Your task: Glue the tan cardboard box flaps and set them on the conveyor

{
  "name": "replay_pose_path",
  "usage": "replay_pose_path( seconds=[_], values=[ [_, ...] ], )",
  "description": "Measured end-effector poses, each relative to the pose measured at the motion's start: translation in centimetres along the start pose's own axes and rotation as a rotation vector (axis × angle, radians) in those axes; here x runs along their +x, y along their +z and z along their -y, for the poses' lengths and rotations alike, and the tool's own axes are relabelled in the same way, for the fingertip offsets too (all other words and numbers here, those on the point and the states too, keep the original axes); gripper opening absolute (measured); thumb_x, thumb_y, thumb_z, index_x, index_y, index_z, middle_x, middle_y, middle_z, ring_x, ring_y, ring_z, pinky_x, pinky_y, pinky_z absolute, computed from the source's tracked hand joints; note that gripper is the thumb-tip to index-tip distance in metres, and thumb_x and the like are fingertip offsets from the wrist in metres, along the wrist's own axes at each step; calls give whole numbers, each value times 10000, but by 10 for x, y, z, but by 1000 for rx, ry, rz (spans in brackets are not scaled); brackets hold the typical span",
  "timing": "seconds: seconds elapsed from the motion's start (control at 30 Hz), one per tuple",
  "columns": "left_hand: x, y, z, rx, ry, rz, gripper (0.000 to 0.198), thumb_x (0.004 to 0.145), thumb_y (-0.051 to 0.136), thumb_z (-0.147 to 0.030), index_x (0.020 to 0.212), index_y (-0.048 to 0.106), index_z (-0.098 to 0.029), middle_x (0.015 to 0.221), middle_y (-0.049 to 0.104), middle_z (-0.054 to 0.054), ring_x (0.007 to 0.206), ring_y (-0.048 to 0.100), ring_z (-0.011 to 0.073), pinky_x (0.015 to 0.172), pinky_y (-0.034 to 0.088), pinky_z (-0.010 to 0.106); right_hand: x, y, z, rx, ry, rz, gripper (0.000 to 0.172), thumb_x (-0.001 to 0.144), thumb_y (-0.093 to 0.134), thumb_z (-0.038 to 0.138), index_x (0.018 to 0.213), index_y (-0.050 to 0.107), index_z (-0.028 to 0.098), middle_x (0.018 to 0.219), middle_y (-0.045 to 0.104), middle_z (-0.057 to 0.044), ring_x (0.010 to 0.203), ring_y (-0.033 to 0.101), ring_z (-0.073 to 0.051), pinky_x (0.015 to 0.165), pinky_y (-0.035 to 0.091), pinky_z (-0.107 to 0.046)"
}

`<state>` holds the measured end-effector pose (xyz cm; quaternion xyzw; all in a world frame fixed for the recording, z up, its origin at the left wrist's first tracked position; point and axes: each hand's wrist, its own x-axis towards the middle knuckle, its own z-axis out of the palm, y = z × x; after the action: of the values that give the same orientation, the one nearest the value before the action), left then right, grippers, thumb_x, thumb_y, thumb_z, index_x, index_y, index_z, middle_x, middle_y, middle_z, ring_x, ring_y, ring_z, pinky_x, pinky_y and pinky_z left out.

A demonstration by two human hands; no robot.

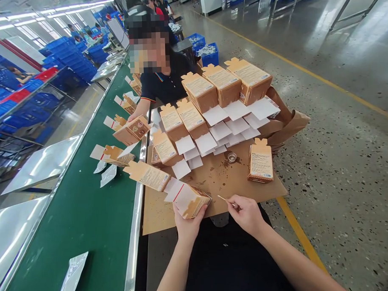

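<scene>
My left hand (188, 224) grips a kraft-brown carton (192, 201) from below, and a white paper flap with a red line (175, 190) sticks out from the carton's near side. My right hand (244, 213) pinches a thin wooden stick (222, 198) between its fingers, its tip pointing left towards the carton and apart from it. A small dish with brown residue (231, 157) stands on a stained cardboard sheet (214, 178) beyond my hands. Several similar cartons with white flaps (200, 92) stand in rows on that sheet.
A green conveyor belt (79, 234) with a metal rail runs along the left, carrying cartons and silver foil pouches (71, 279). A co-worker (161, 78) sits across the belt, one hand (136, 115) on a carton. Blue crates (208, 55) stand behind. A speckled floor lies to the right.
</scene>
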<state>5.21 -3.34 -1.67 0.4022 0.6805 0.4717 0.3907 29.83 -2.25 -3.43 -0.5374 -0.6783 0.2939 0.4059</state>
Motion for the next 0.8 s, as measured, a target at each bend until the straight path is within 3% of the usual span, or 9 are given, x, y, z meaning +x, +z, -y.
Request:
replay_pose_path(
  seconds=[0.13, 0.47, 0.63, 0.7, 0.8],
  values=[
    [-6, 9, 7, 38, 81, -87, 934, 732, 1131, -560, 1489, 683, -247, 1453, 841, 243, 1383, 829, 461, 1175, 696, 589, -13, -12, 3, 74, 82, -44, 478, 1172, 609, 474, 737, 657, 280, 590, 567, 36, 516, 485, -152, 549, 423, -289],
    [10, 12, 13, 79, 83, -81, 923, 712, 1093, -618, 1451, 660, -275, 1378, 854, 204, 1359, 826, 457, 1131, 692, 566, -11, -10, 9, 122, 83, -101, 509, 1166, 626, 500, 711, 656, 273, 572, 542, 41, 498, 481, -144, 545, 426, -284],
    [9, 23, 13, 49, 97, -38, 894, 689, 1097, -604, 1409, 676, -281, 1388, 850, 208, 1326, 839, 447, 1152, 688, 594, -2, -26, 2, 84, 55, -164, 592, 1158, 650, 620, 690, 684, 259, 560, 527, 38, 488, 455, -139, 513, 439, -272],
    [2, 13, 17, 29, 94, -44, 860, 689, 1117, -582, 1384, 709, -279, 1390, 858, 208, 1323, 845, 448, 1193, 675, 624, -1, -37, -4, 64, 59, -196, 604, 1144, 661, 657, 719, 752, 238, 567, 549, 27, 488, 478, -137, 505, 457, -262],
    [-4, -32, 24, -31, 24, -214, 819, 662, 1156, -539, 1320, 754, -261, 1361, 880, 201, 1329, 846, 486, 1214, 673, 684, -3, -56, -17, 27, 79, -236, 606, 1120, 688, 682, 760, 823, 213, 589, 590, 4, 489, 514, -138, 499, 472, -253]
  ],
)
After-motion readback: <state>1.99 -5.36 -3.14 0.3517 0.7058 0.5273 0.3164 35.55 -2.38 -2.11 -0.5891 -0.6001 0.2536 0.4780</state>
